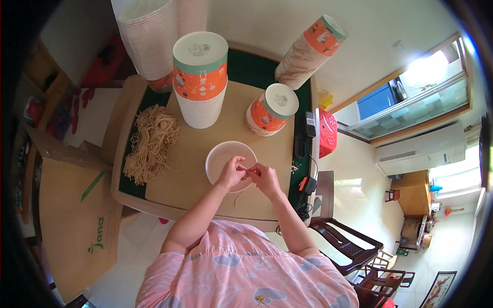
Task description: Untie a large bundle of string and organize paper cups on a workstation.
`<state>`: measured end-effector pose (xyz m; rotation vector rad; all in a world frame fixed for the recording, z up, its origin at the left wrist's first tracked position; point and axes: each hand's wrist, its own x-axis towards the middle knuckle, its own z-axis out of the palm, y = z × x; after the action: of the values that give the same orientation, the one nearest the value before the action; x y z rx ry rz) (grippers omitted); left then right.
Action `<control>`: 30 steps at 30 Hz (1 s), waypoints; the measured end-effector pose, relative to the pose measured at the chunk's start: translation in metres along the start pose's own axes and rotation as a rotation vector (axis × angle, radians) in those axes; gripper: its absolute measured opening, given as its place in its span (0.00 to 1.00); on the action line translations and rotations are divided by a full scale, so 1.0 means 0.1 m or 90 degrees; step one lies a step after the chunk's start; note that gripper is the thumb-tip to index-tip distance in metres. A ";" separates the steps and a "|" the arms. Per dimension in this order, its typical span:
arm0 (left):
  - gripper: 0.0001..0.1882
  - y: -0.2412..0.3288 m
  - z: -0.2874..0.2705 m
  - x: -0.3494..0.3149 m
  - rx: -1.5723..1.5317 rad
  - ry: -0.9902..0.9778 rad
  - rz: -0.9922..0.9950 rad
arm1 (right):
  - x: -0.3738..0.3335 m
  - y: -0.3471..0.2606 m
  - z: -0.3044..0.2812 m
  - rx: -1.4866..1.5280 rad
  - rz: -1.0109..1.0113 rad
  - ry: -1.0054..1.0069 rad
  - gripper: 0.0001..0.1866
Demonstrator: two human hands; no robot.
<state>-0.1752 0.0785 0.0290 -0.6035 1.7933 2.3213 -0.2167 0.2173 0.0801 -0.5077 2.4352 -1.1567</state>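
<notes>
My left hand (232, 173) and my right hand (264, 178) meet fingertip to fingertip over the near right rim of a white paper tub (210, 160). Both pinch a thin tan string, mostly hidden by the fingers. A loose end of string (236, 199) shows on the cardboard just below the tub. The tub stands upright with its mouth up, and I see a plain white inside. To the left lies a loose bundle of tan string (153, 143).
Beyond the tub stand upside-down stacks of orange and green paper tubs (200, 82), (272, 110) and a leaning stack (311, 51). Tall white stacks (149, 38) rise at the back left. Cables and an orange-black adapter (307, 185) lie along the right edge. A cardboard box (72, 220) is at left.
</notes>
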 end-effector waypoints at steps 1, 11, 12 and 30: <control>0.19 0.00 0.00 0.02 -0.001 0.000 0.003 | 0.03 0.01 -0.01 -0.011 -0.033 0.001 0.06; 0.14 -0.04 -0.12 0.04 -0.222 0.000 -0.163 | -0.09 0.09 0.12 0.029 -0.133 0.155 0.03; 0.14 -0.02 -0.14 0.02 -0.271 -0.036 -0.181 | -0.10 0.11 0.13 0.057 -0.128 0.172 0.03; 0.05 0.06 0.07 -0.09 0.239 0.029 0.150 | -0.12 0.11 0.02 0.492 0.064 0.178 0.03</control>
<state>-0.1707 0.0847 0.0390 -0.4073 2.3538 2.0255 -0.2069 0.2282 0.0726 0.0201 1.9443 -2.0682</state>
